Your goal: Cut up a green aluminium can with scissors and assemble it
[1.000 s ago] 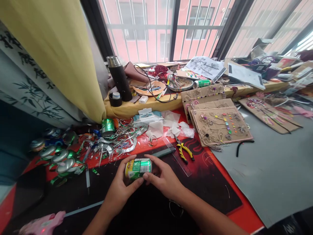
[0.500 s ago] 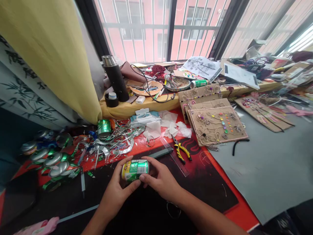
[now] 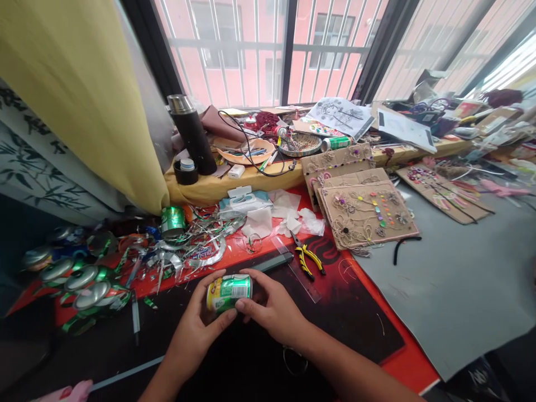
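The shiny green-and-yellow can (image 3: 229, 292) is held sideways.

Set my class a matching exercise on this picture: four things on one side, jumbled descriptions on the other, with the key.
1. Barcoded can
2. Pliers
3. Flask
4. Bamboo-print cloth

A. on the window ledge
B. yellow and black
C. hanging at the far left
D. between the left hand and right hand

1-D, 2-B, 3-A, 4-C

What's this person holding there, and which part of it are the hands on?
A green-and-yellow can, held sideways: the left hand is around its yellow end, the right hand around its green end near the barcode.
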Demonstrator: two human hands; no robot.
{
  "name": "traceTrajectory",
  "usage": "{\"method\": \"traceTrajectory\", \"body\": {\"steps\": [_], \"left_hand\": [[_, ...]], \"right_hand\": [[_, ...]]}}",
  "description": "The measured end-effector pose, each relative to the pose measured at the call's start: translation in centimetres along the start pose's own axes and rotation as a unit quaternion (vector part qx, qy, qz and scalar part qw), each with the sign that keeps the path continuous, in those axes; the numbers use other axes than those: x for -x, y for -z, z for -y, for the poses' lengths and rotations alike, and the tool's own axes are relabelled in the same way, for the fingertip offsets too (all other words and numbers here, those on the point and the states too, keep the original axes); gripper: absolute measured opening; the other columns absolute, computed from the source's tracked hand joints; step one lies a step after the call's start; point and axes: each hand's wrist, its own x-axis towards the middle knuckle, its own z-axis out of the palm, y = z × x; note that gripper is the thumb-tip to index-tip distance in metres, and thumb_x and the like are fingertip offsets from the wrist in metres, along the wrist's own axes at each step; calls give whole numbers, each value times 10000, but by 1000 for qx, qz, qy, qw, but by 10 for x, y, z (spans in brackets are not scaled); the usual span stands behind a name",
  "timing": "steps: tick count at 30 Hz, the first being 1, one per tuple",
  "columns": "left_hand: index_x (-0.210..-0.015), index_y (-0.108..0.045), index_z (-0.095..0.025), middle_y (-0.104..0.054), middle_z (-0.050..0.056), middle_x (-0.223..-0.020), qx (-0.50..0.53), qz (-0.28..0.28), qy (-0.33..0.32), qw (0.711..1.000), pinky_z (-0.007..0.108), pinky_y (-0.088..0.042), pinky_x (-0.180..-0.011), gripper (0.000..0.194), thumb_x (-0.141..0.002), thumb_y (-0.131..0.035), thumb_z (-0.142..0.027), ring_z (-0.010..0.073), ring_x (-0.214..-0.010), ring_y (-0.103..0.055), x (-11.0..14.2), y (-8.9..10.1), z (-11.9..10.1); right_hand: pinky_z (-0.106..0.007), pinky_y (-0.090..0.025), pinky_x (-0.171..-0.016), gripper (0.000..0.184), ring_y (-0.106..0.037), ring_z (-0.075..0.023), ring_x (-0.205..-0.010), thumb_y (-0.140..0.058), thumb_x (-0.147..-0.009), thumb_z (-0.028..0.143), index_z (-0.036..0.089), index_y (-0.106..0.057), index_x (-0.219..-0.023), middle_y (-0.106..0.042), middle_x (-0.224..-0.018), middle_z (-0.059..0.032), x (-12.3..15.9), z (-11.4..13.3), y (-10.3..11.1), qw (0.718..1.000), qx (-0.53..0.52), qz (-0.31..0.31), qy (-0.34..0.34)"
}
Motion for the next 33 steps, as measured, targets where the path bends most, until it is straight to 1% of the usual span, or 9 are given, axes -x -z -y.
{"method": "traceTrajectory", "body": {"steps": [4,9,14,19,22,25,28,30,33], "left_hand": [[-1411,-602,-282,-762,91,-1283,7,-2,0,1000,398,-631,-965,785,-746,-932,-536,330,-1120,-769,2,-3,-1],[-1404,-613,-266,-774,91,-1234,25,-9,-6,1000,394,-624,-969,793,-731,-942,-526,326,-1104,-769,1,-5,0],[-1412,-609,-273,-771,85,-1264,29,-10,-5,1000,356,-619,-968,783,-741,-944,-496,298,-1110,-769,2,-5,-1],[-1398,-638,-269,-784,94,-1244,23,-17,-9,1000,389,-628,-969,798,-712,-953,-528,329,-1104,-777,2,-6,-2],[-1404,-641,-273,-785,97,-1263,21,-15,-4,1000,384,-633,-959,804,-710,-951,-535,336,-1115,-777,2,-4,-1],[-1430,-632,-279,-776,101,-1307,20,-10,-2,1000,376,-633,-965,825,-709,-956,-516,338,-1144,-770,-2,3,1],[-1438,-631,-265,-768,118,-1330,9,25,10,1000,404,-632,-993,841,-702,-968,-488,359,-1180,-760,-7,13,2],[-1428,-634,-253,-771,127,-1321,2,44,18,999,426,-634,-996,849,-686,-981,-473,375,-1184,-758,-9,16,3],[-1418,-634,-256,-779,118,-1293,14,24,11,1000,413,-644,-955,844,-681,-982,-478,366,-1143,-769,-7,13,2]], "right_hand": [[-292,-570,-622,763,-687,-159,-666,-846,-856,631,221,-605,-1452,-752,-1105,-75,1,2,0,1000,-5,3,-2],[-277,-547,-615,745,-688,-149,-649,-856,-859,591,203,-609,-1445,-749,-1049,-59,1,5,0,1000,2,-1,-5],[-286,-547,-618,784,-683,-153,-657,-894,-813,607,201,-621,-1426,-746,-1090,-67,0,7,1,1000,-6,0,-8],[-289,-569,-629,796,-674,-155,-684,-893,-816,605,198,-617,-1443,-743,-1105,-71,-1,6,1,1000,-10,7,-8],[-277,-585,-617,802,-669,-149,-703,-881,-824,616,195,-613,-1453,-742,-1138,-81,-1,5,1,999,-31,11,-6],[-215,-526,-531,794,-657,-119,-655,-880,-833,611,190,-614,-1452,-744,-1116,-75,-1,6,1,999,-48,18,-12],[-165,-433,-438,801,-665,-112,-629,-898,-827,589,189,-606,-1457,-745,-1065,-65,-1,8,1,997,-66,24,-23],[-149,-399,-403,796,-670,-108,-609,-891,-834,593,190,-602,-1457,-746,-1046,-62,-1,8,1,996,-76,27,-29],[-139,-380,-372,783,-670,-99,-575,-868,-847,619,193,-602,-1448,-750,-1061,-69,-1,7,1,995,-82,34,-35]]}}
